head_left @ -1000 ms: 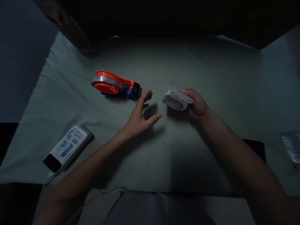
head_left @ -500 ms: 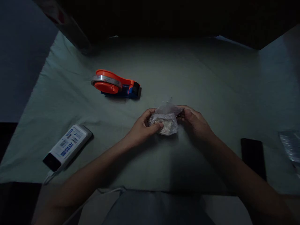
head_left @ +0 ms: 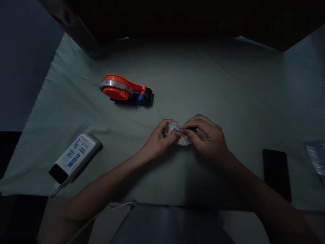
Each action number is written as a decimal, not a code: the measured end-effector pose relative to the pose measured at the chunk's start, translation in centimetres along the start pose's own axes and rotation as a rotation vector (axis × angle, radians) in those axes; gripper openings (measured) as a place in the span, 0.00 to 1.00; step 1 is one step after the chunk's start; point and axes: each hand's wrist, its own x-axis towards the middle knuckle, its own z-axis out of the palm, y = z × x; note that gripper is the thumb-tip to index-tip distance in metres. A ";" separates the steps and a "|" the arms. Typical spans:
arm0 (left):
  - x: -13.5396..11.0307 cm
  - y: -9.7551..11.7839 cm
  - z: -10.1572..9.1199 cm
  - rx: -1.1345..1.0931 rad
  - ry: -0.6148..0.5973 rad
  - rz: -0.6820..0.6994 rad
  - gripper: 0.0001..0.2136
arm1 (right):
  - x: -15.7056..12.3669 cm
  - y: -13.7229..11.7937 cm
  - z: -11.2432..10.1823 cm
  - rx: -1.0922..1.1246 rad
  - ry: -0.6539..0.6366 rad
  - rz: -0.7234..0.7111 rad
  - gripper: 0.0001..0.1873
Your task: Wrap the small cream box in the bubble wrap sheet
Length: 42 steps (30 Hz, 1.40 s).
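Observation:
A small pale bundle in clear plastic wrap [head_left: 185, 140] is held between my hands above the cloth, around the middle of the view. My left hand [head_left: 162, 137] grips it from the left, its thumb pressed on top and its fingers behind. On the other side, my right hand [head_left: 208, 135] pinches the plastic between thumb and fingertips, close to the left thumb. What lies inside the wrap is too dim to name.
An orange and blue tape dispenser [head_left: 127, 89] stands at back left. A white power bank [head_left: 74, 157] with a cable lies at left, a black phone [head_left: 276, 173] at right. Silvery plastic [head_left: 316, 157] lies at the right edge. A large dark object [head_left: 177, 17] spans the back.
My right hand has moved left over the bundle, now pinching the plastic. The loose flap that stood up behind is folded down. My left hand keeps its grip.

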 end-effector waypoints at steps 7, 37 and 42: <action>0.2 -0.2 -0.3 0.019 0.018 -0.022 0.14 | -0.4 1.4 0.4 -0.174 -0.100 -0.242 0.06; -0.4 0.5 -0.8 -0.390 -0.014 -0.089 0.18 | -1.5 0.3 -1.0 -0.088 -0.002 -0.121 0.23; -0.6 0.9 -0.7 -0.574 -0.092 -0.141 0.16 | -1.8 0.6 -0.8 0.032 -0.085 -0.085 0.24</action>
